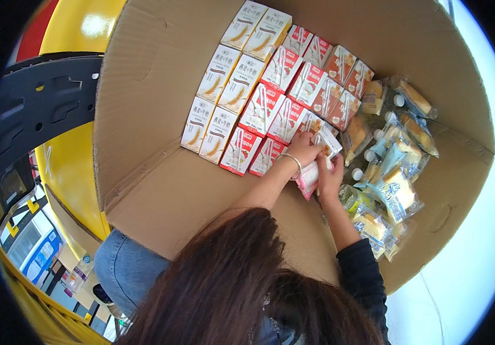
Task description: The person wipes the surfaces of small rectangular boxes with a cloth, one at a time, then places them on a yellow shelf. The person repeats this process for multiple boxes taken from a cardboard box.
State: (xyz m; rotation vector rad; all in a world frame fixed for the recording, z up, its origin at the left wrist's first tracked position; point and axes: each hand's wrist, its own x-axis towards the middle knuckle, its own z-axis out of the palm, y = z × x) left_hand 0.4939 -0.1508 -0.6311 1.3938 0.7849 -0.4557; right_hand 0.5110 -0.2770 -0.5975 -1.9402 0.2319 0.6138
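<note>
Both my hands meet inside a large cardboard box, beside rows of drink cartons. My left hand (303,149), with a bracelet at its wrist, has its fingers closed on a brown-and-white drink carton (329,141) at the near right end of the rows. My right hand (331,178) is closed just below it, at a soft pink-and-white packet (308,180) that lies partly beneath my left wrist. The hands cover part of both things. Close by stand red-and-white cartons (262,109) and more brown cartons (328,96).
White oat-pattern cartons (217,131) fill the left side of the cardboard box (144,115). Wrapped bread slices (396,192) and white-capped bottles (357,173) crowd the right side. Outside at the left are a dark metal beam (46,106) and a yellow surface (72,167).
</note>
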